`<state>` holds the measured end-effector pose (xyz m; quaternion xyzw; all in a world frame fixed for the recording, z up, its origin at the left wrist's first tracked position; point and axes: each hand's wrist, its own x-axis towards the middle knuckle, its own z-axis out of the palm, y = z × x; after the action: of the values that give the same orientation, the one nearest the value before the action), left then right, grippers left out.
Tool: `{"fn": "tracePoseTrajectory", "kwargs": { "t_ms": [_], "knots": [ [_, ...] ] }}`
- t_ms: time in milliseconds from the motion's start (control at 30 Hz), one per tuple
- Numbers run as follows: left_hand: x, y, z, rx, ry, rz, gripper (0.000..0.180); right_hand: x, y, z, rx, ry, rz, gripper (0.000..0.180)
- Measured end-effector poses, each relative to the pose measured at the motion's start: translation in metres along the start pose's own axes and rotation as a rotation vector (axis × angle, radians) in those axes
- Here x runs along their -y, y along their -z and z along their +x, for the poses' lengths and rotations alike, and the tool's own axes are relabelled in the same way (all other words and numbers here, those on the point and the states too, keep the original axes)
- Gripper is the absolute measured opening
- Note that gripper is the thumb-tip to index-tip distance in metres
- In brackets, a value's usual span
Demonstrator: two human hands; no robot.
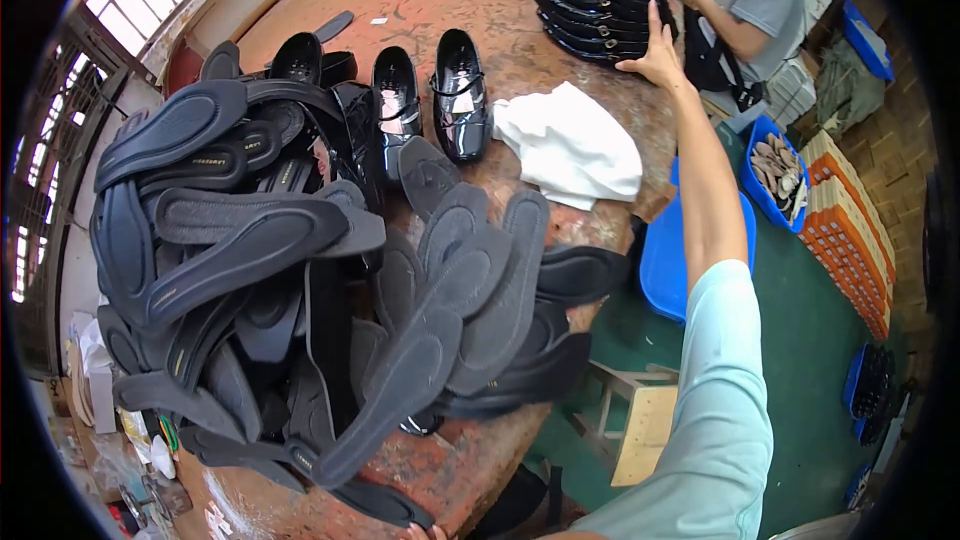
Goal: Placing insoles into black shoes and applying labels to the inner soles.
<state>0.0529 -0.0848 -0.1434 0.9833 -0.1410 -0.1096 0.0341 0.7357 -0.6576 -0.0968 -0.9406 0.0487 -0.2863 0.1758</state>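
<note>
Nearest, a heap of dark insoles [300, 300] covers the worn table [560, 70]; only a sliver of the left hand [432, 532] shows at the lower edge, its grip not discernible. Beyond lie a white cloth [570, 145] and glossy black shoes [440, 100]. Farthest, the right hand [655, 52], fingers spread, rests against the stacked black shoes [590, 0]. The step looks like reaching for that stack; closing on one shoe comes next.
</note>
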Motion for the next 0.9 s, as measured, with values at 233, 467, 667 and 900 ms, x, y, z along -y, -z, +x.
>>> {"fn": "tracePoseTrajectory", "kwargs": {
  "t_ms": [233, 467, 667, 900],
  "knots": [
    [0.003, 0.012, 0.021, 0.054, -0.134, -0.094, 0.054, -0.014, 0.005, 0.002, -0.096, 0.083, -0.058, 0.109],
    [0.008, 0.012, 0.002, -0.01, 0.099, -0.193, 0.054, 0.015, -0.001, 0.016, -0.026, -0.019, -0.038, 0.099],
    [-0.027, 0.015, 0.002, -0.27, 0.335, -0.231, 0.058, 0.084, 0.017, -0.075, -0.097, -0.175, -0.259, 0.083],
    [-0.009, 0.052, 0.016, -0.334, 0.367, -0.678, 0.044, 0.114, 0.117, -0.121, -0.363, -0.189, -0.019, 0.088]
  ]
}}
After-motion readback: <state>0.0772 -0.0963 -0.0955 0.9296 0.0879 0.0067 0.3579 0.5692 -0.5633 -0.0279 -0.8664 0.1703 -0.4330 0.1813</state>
